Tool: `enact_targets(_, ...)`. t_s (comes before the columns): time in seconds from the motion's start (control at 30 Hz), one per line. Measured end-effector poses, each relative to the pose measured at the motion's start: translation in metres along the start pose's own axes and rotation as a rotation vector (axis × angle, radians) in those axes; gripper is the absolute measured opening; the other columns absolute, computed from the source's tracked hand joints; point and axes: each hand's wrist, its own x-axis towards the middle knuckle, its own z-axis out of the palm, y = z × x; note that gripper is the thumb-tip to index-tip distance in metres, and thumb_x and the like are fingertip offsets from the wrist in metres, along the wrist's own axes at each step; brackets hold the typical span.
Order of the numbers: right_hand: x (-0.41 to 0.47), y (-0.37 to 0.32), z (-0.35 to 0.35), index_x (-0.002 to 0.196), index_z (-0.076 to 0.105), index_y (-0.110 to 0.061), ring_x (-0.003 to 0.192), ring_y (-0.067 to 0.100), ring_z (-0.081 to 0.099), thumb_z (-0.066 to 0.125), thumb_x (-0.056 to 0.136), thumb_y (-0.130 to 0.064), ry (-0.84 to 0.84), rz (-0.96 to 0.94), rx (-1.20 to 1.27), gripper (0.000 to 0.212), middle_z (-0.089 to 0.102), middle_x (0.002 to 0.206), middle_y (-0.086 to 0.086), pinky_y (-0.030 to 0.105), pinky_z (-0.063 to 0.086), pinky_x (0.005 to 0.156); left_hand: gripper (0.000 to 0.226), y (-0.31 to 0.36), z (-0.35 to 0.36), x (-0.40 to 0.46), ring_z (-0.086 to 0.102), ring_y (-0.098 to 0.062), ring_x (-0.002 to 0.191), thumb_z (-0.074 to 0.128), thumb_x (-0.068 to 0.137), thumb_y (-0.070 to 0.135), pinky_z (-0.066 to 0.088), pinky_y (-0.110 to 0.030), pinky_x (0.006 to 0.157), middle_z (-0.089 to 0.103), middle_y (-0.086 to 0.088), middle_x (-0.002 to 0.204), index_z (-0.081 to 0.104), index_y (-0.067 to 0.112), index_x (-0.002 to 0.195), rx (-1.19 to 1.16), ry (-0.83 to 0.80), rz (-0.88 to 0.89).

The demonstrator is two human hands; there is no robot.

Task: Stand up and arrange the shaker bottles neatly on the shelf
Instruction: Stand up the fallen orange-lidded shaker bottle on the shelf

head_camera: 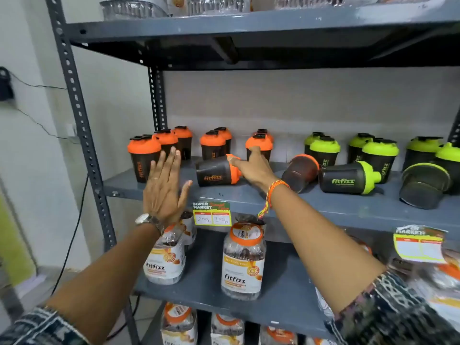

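Observation:
On the grey metal shelf (311, 202), black shaker bottles with orange lids (143, 155) stand upright at the left and green-lidded ones (379, 155) at the right. An orange-lidded shaker (214, 173) lies on its side; my right hand (254, 168) grips its lid end. A second fallen orange shaker (300, 172), a fallen green-lidded one (348, 181) and another tipped green one (424, 185) lie further right. My left hand (164, 190) hovers open, fingers spread, in front of the leftmost upright orange shaker, holding nothing.
A price tag (212, 214) hangs from the shelf's front edge. Clear Fitfizz jars (242, 262) with orange lids stand on the shelf below. The perforated rack post (79, 115) rises at the left, and an upper shelf (249, 23) overhangs.

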Motion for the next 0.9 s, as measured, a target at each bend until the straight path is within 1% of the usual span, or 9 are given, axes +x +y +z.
enact_targets(0.17, 0.016, 0.006, 0.018, 0.152, 0.021, -0.009, 0.14, 0.032, 0.04, 0.077, 0.074, -0.057, -0.13, 0.161, 0.251, 0.107, 0.038, 0.155, 0.013, 0.046, 0.034, 0.116, 0.07, -0.027, 0.022, -0.033, 0.022, -0.027, 0.157, 0.037, 0.098, 0.044, -0.005, -0.032, 0.13, 0.029, -0.008, 0.168, 0.027, 0.013, 0.16, -0.021, -0.114, -0.013)
enact_targets(0.3, 0.026, 0.01, 0.03, 0.148, 0.026, -0.004, 0.134, 0.029, 0.047, 0.083, 0.071, -0.047, -0.135, 0.228, 0.413, 0.105, 0.046, 0.147, 0.013, 0.047, 0.038, 0.114, 0.058, -0.048, 0.029, -0.051, 0.041, -0.034, 0.147, 0.043, 0.097, 0.042, 0.014, -0.043, 0.129, 0.051, -0.013, 0.153, 0.044, 0.015, 0.149, 0.009, -0.128, 0.006)
enact_targets(0.37, 0.033, 0.015, 0.035, 0.133, 0.044, -0.004, 0.125, 0.028, 0.057, 0.083, 0.071, -0.042, -0.147, 0.245, 0.432, 0.083, 0.059, 0.135, 0.013, 0.045, 0.044, 0.109, 0.054, -0.053, 0.032, -0.053, 0.049, -0.034, 0.137, 0.043, 0.097, 0.042, 0.024, -0.048, 0.125, 0.058, -0.013, 0.144, 0.049, 0.015, 0.144, 0.02, -0.127, 0.027)
enact_targets(0.47, 0.038, 0.019, 0.04, 0.093, 0.064, -0.01, 0.088, 0.018, 0.072, 0.081, 0.076, -0.035, -0.155, 0.227, 0.474, 0.035, 0.078, 0.084, 0.002, 0.033, 0.056, 0.085, 0.053, -0.051, 0.032, -0.051, 0.052, -0.033, 0.129, 0.044, 0.097, 0.042, 0.029, -0.05, 0.123, 0.06, -0.012, 0.14, 0.052, 0.012, 0.14, 0.019, -0.12, 0.028)
enact_targets(0.53, 0.036, 0.017, 0.042, 0.086, 0.066, -0.013, 0.081, 0.017, 0.073, 0.081, 0.075, -0.035, -0.126, 0.213, 0.482, 0.03, 0.078, 0.075, -0.001, 0.036, 0.058, 0.086, 0.053, -0.049, 0.033, -0.052, 0.053, -0.034, 0.129, 0.045, 0.096, 0.041, 0.029, -0.051, 0.123, 0.06, -0.012, 0.14, 0.053, 0.012, 0.14, 0.021, -0.115, 0.023)
enact_targets(0.63, 0.031, 0.015, 0.043, 0.096, 0.061, -0.015, 0.076, 0.013, 0.073, 0.084, 0.07, -0.037, -0.046, 0.185, 0.529, 0.042, 0.077, 0.081, 0.0, 0.04, 0.059, 0.083, 0.052, -0.049, 0.035, -0.054, 0.053, -0.034, 0.129, 0.045, 0.096, 0.04, 0.028, -0.05, 0.123, 0.06, -0.012, 0.14, 0.054, 0.011, 0.138, 0.01, -0.097, 0.023)
enact_targets(0.7, 0.028, 0.008, 0.044, 0.112, 0.057, -0.018, 0.083, 0.015, 0.073, 0.086, 0.065, -0.038, -0.007, 0.172, 0.573, 0.059, 0.072, 0.097, 0.002, 0.044, 0.061, 0.079, 0.052, -0.049, 0.037, -0.054, 0.053, -0.035, 0.129, 0.045, 0.095, 0.04, 0.027, -0.05, 0.123, 0.06, -0.012, 0.139, 0.055, 0.012, 0.137, -0.003, -0.08, 0.014)
enact_targets(0.77, 0.028, -0.001, 0.045, 0.116, 0.058, -0.021, 0.091, 0.018, 0.072, 0.087, 0.062, -0.037, 0.023, 0.127, 0.584, 0.063, 0.068, 0.111, 0.003, 0.046, 0.062, 0.079, 0.051, -0.049, 0.041, -0.055, 0.052, -0.033, 0.129, 0.047, 0.094, 0.039, 0.025, -0.049, 0.124, 0.059, -0.011, 0.139, 0.054, 0.012, 0.136, -0.01, -0.06, 0.007)
enact_targets(0.9, 0.03, -0.024, 0.051, 0.12, 0.065, -0.022, 0.107, 0.02, 0.066, 0.09, 0.06, -0.04, 0.122, -0.018, 0.411, 0.068, 0.063, 0.121, 0.003, 0.038, 0.059, 0.09, 0.049, -0.049, 0.045, -0.056, 0.049, -0.03, 0.13, 0.048, 0.094, 0.039, 0.02, -0.046, 0.125, 0.058, -0.009, 0.139, 0.052, 0.015, 0.136, -0.026, -0.042, 0.004)
